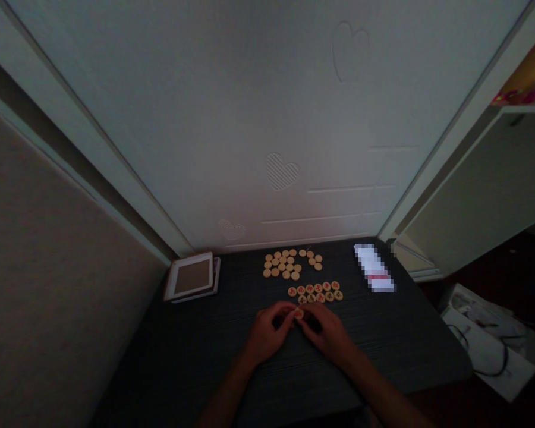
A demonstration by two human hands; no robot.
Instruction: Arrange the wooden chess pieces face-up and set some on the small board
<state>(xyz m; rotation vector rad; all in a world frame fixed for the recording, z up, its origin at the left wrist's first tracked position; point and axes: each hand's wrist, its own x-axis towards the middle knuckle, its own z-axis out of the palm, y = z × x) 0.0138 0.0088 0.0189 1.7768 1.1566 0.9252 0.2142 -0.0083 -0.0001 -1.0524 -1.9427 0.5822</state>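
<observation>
Between the fingertips of my left hand (271,331) and my right hand (327,333) is a round wooden Chinese chess piece (298,314) with a red character. Both hands pinch it just above the dark table, their fingers closed. Right beyond my fingers lie two rows of face-up chess pieces (318,288), the far row marked in red and the near row mostly in black. Farther back is a loose cluster of plain-faced chess pieces (282,262), their characters not showing. A smaller group of plain pieces (311,260) sits just right of that cluster.
A shallow box with a brown panel (192,278) rests at the table's back left. At the back right lies a blurred white item (374,268). Behind the dark table (232,380) rises a white panel (205,148) with heart patterns. White boxes (490,345) stand low on the right.
</observation>
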